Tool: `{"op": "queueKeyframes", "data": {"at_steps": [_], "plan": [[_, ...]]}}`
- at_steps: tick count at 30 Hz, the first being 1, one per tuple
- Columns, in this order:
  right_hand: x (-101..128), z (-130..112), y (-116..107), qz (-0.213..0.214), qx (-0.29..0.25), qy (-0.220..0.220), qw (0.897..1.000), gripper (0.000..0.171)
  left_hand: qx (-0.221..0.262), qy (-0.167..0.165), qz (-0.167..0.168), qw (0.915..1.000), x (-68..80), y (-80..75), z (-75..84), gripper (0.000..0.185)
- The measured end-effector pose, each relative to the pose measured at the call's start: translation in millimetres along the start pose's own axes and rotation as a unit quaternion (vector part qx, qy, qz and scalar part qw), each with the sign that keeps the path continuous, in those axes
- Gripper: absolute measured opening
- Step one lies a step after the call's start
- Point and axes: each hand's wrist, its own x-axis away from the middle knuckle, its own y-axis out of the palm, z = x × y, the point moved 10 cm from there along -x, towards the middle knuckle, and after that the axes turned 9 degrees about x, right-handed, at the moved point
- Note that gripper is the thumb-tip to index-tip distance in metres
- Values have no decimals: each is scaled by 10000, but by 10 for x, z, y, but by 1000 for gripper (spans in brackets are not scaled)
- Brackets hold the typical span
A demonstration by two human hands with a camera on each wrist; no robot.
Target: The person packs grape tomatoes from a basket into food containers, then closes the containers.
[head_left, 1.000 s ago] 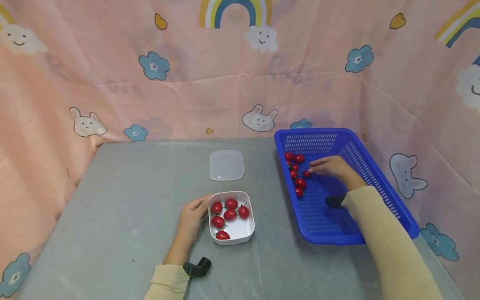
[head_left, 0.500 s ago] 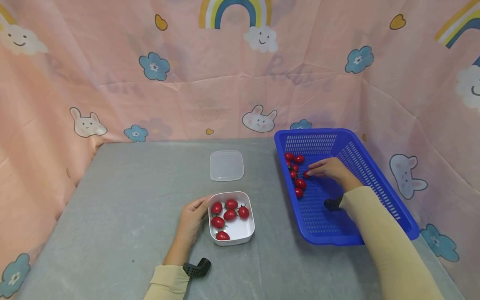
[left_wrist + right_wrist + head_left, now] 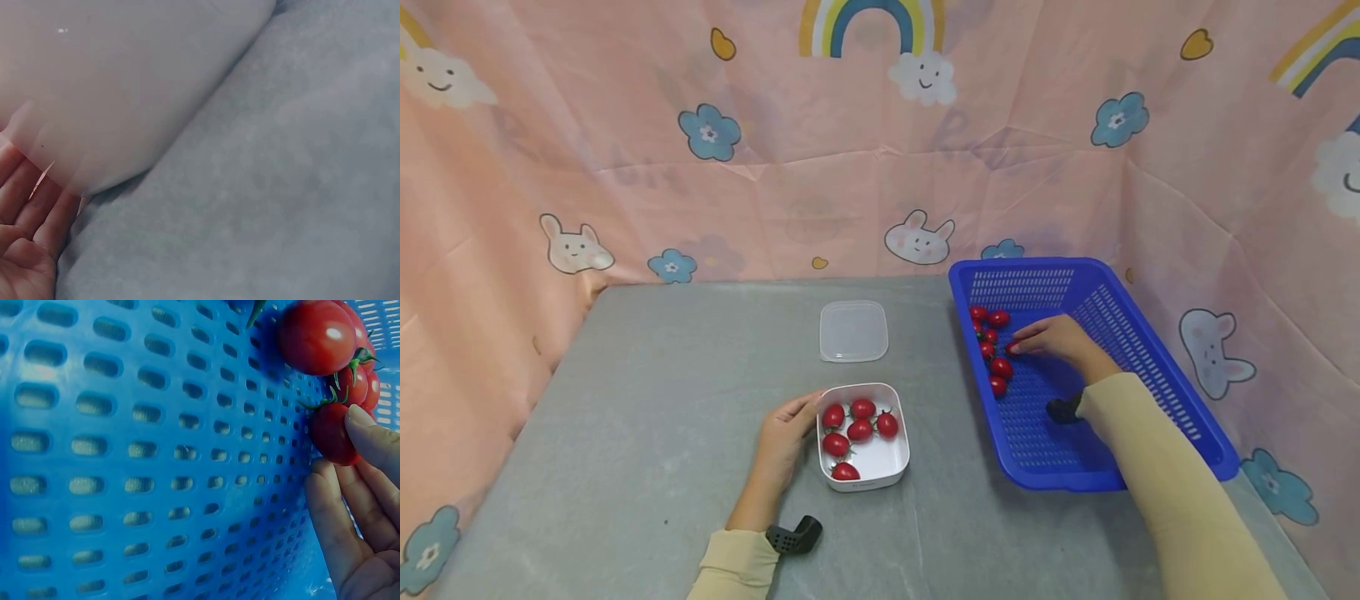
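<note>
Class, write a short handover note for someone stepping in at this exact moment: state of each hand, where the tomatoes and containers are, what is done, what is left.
Left hand: rests against the left side of the white container, steadying it.
Right hand: inside the blue basket, fingertips closing on a cherry tomato, not yet lifted.
Done: five tomatoes lie in the white container.
Left: about six tomatoes remain along the basket's left side, counting the one being picked. The clear lid lies on the grey table behind the container, not yet on.
</note>
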Motion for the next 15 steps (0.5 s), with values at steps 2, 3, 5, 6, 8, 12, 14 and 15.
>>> {"op": "queueKeyframes", "data": {"at_steps": [2, 3, 5, 6, 8, 12, 14, 15], "plan": [[-3, -3, 2, -8, 41, 0, 10000, 46, 27, -8, -10, 10000, 2, 5, 5, 36], [-5, 4, -2, 2, 27, 42, 10000, 47, 15, -14, -17, 10000, -1, 4, 2, 36], [-13, 22, -22, 55, -89, 130, 9999, 48, 34, -26, -22, 10000, 1, 7, 2, 36], [-10, 24, -37, 90, -151, 182, 9997, 49, 52, -37, -20, 10000, 3, 7, 1, 36], [1, 18, -72, 182, -312, 272, 9990, 52, 91, -44, -18, 9999, 3, 8, -1, 36], [74, -111, -161, 355, -495, 223, 9979, 56, 132, -7, -9, 9999, -1, 4, -7, 36], [122, -204, -213, 475, -589, 152, 9970, 58, 129, 31, -10, 9999, -3, 5, -5, 36], [147, -256, -237, 509, -639, 107, 9966, 59, 125, 46, -10, 9999, -6, 3, -7, 36]]}}
